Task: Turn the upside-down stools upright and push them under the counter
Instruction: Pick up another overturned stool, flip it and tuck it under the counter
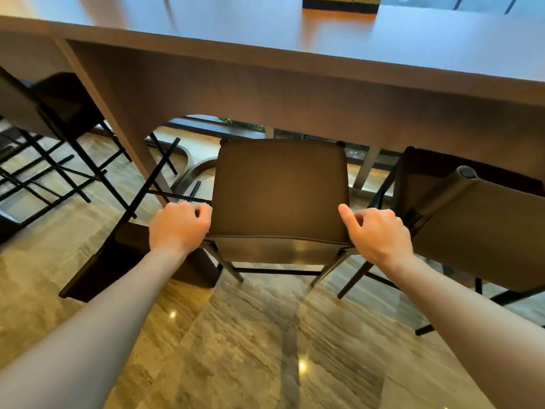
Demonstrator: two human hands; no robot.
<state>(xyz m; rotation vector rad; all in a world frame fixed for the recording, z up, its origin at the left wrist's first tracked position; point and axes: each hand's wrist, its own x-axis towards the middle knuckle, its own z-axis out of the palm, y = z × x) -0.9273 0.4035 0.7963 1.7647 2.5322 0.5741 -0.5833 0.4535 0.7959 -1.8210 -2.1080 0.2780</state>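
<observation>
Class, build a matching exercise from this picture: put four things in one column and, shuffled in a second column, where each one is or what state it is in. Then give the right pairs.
Things
1. middle stool
2. left hand
3. tipped stool
4. counter

Places or states
A. lying over on the floor, legs pointing up and away
B. upright, seat partly beneath the counter edge
C. above the stools, its top reflecting light
D. fingers curled at the seat's left edge

Pairs: 1-B, 2-D, 3-A, 4-C
</observation>
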